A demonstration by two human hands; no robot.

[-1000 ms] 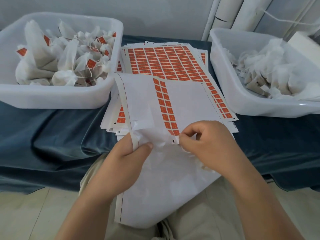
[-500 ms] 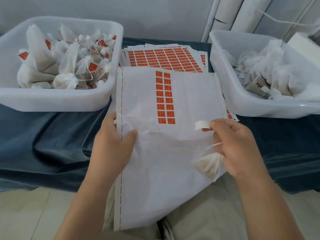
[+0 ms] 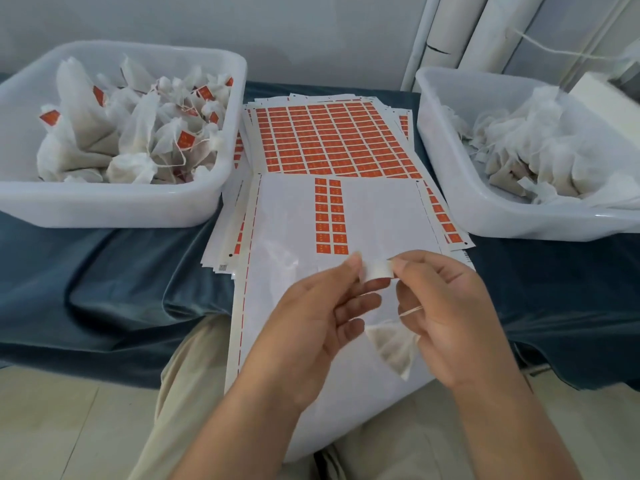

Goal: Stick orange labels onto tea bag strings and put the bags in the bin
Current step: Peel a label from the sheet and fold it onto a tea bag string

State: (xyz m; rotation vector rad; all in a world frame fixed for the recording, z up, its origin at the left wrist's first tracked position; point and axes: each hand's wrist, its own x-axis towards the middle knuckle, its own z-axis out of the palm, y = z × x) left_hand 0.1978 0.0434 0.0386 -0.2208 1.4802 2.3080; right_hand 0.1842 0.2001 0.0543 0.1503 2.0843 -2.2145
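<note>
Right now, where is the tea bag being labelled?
In the head view, the tea bag hangs right of centre, below the label that the left hand and right hand pinch.

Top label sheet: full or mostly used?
Mostly used: top label sheet shows only two short columns of orange labels; rest bare backing.

Just one wide-angle cam on the person's head, looking forward and down over their own lap at the table (image 3: 104, 278). It's really close in: the left hand (image 3: 311, 327) and right hand (image 3: 446, 320), with the label (image 3: 375, 270) between them, fill the lower middle. Further out it catches the left bin (image 3: 104, 209), the right bin (image 3: 519, 230) and the wall (image 3: 277, 26) up top.
</note>
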